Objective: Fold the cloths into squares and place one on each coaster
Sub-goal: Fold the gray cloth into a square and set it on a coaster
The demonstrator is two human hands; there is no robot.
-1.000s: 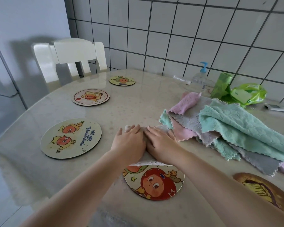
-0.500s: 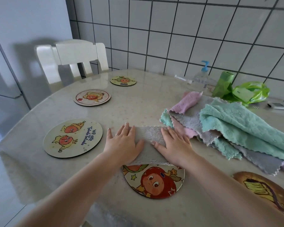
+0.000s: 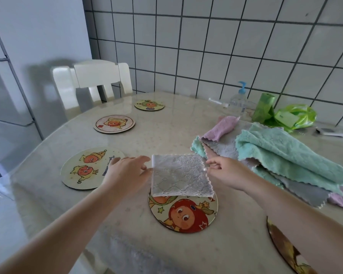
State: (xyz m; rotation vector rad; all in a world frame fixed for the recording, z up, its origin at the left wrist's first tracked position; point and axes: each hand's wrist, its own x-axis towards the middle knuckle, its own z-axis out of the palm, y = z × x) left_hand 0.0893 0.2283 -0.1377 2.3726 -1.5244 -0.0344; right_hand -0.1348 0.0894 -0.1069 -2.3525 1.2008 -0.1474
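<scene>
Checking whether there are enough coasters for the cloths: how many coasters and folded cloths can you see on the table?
Coasters: 5
Folded cloths: 1, grey
Total: 6
Unfolded pile: count unclear.

A folded grey cloth [image 3: 180, 174] lies square on the desk [image 3: 166, 135], its near edge overlapping the far rim of the red-haired coaster [image 3: 183, 213]. The left hand [image 3: 127, 173] rests just left of the cloth, fingers relaxed and spread, fingertips at its edge. The right hand [image 3: 229, 172] sits at the cloth's right edge — thumb and forefinger pinch the corner there. Left of the cloth lies a coaster with two orange figures [image 3: 89, 168]; beyond it two more coasters [image 3: 114, 124] — and right of the cloth, a heap of green, grey and pink cloths [image 3: 281, 153].
</scene>
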